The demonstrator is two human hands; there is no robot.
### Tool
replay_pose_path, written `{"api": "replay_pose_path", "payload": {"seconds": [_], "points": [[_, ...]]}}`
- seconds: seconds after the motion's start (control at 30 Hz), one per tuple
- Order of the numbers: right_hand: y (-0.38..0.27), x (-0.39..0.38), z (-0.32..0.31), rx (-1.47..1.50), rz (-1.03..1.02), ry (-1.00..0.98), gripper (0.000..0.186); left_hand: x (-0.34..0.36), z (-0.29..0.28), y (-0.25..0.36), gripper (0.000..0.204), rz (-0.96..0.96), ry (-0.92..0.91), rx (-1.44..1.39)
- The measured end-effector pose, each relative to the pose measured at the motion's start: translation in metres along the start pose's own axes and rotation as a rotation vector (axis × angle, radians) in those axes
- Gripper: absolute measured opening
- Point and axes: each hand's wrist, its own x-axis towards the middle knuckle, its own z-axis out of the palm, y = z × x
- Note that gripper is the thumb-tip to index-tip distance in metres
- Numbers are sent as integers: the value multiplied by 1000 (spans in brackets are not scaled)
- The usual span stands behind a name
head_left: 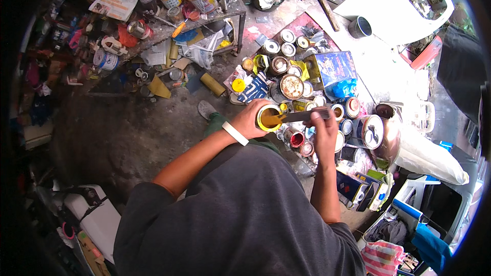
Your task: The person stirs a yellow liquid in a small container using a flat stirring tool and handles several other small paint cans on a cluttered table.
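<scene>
My left hand (249, 121) is closed around an open can (268, 125) with a yellow rim and yellowish-brown paint inside, held at the middle of the view. My right hand (321, 120) grips a dark flat stick (302, 116), whose paint-coated end reaches into that can. Just right of the can, among other tins, sits an open tin with red inside (296, 139). A large rusty lidded can (291, 87) stands beyond my hands.
A cluttered workbench (158, 23) with tins and papers is at the upper left. Several cans surround a blue-purple box (332, 66). White panels (394, 0) lie at the upper right. A white bin-like object (92, 217) is lower left, and a striped bag (381, 255) lower right.
</scene>
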Motion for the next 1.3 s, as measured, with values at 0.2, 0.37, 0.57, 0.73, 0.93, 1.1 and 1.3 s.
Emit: {"api": "replay_pose_path", "payload": {"seconds": [0.2, 0.37, 0.57, 0.73, 0.93, 1.1, 1.3], "points": [[-34, -13, 21, -737, -428, -443, 25, -3, 2, -7, 84, 54, 6, 38], [-37, -6, 28, -799, -587, -399, 31, -6, 5, -11, 85, 46, 27, 17], [-31, -6, 23, -844, -512, -472, 31, -9, 7, -17, 87, 33, 37, 45], [-27, -7, 32, -743, -550, -452, 30, -9, 6, -16, 88, 22, 35, 17], [-30, -3, 31, -806, -564, -360, 26, -10, 10, -15, 87, -6, 56, 8], [-29, -4, 25, -789, -524, -459, 29, -8, 6, -11, 80, 28, 69, 27], [-26, -6, 28, -728, -517, -485, 28, -7, 6, -14, 80, 57, 61, 22]]}}
